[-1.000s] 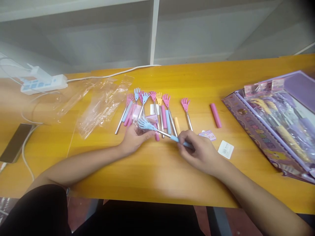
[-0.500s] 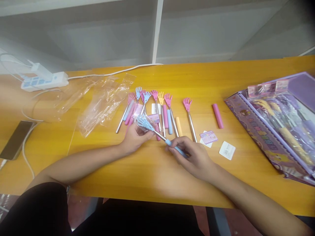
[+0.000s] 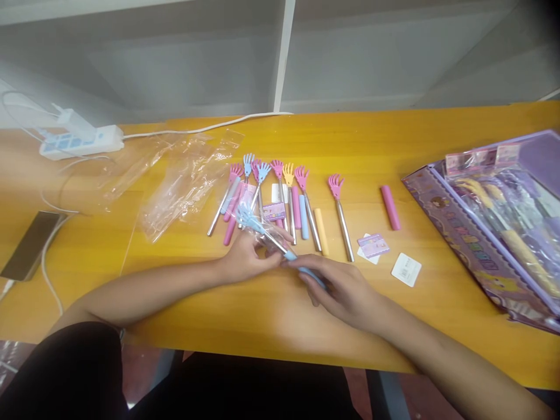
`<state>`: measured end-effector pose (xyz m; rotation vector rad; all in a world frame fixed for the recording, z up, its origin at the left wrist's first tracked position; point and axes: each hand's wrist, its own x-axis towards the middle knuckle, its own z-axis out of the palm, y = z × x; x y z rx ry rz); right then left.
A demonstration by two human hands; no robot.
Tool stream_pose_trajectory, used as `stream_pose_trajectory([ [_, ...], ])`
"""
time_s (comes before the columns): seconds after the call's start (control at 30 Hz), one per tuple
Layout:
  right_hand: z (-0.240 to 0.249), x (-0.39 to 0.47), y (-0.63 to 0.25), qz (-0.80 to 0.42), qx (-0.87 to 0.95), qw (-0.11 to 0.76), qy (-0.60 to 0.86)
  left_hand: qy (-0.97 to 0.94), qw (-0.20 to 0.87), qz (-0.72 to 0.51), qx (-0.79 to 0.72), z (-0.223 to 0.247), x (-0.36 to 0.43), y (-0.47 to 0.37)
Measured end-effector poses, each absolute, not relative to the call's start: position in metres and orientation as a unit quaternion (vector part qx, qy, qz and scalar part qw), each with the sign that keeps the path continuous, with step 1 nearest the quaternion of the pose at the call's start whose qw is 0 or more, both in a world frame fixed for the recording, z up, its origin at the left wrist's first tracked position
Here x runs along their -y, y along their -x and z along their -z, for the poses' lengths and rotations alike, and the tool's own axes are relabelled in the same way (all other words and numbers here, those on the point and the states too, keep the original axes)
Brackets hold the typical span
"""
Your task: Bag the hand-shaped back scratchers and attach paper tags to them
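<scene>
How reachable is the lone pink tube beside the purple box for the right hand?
Probably yes: the pink tube lies apart on the table, with only flat cards near the way. The right hand grips a blue handle, though, so it would likely need freeing first.

Surroundings of the worktop point(image 3: 341, 140).
A white power strip point(image 3: 111, 139) bearing a plug adapter point(image 3: 77, 124) lies at rear left; its white cable point(image 3: 205, 129) reaches the foot of a pale divider point(image 3: 284, 55). A dark flat device point(image 3: 30, 244) lies nearer, at far left. Reddish floor point(image 3: 359, 389) shows below.
</scene>
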<state>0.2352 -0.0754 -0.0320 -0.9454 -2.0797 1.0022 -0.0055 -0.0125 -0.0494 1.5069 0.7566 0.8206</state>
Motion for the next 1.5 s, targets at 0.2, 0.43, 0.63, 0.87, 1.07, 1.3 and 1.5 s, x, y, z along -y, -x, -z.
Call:
stream_pose_trajectory([
  [0.2, 0.022, 0.073, -0.246, -0.383, 0.802, 0.285, 0.358, -0.58, 0.621, -0.408, -0.334, 0.051, 0.007, 0.004],
  [0.43, 0.008, 0.065, -0.26, -0.525, 0.768, 0.227, 0.287, -0.53, 0.624, -0.446, -0.363, 0.051, 0.005, 0.004],
  [0.63, 0.015, 0.067, -0.258, -0.561, 0.736, 0.231, 0.3, -0.576, 0.627, -0.415, -0.321, 0.056, 0.006, 0.007],
  [0.87, 0.029, 0.075, -0.246, -0.373, 0.793, 0.361, 0.319, -0.655, 0.621, -0.294, -0.314, 0.051, 0.019, 0.007],
  [1.07, 0.027, 0.074, -0.242, -0.287, 0.835, 0.383, 0.273, -0.623, 0.693, -0.234, -0.278, 0.045, 0.023, 0.005],
  [1.3, 0.024, 0.07, -0.244, -0.237, 0.85, 0.385, 0.27, -0.55, 0.766, -0.226, -0.246, 0.046, 0.018, 0.005],
  [1.5, 0.029, 0.072, -0.247, -0.183, 0.873, 0.364, 0.269, -0.559, 0.767, -0.199, -0.244, 0.048, 0.021, 0.005],
])
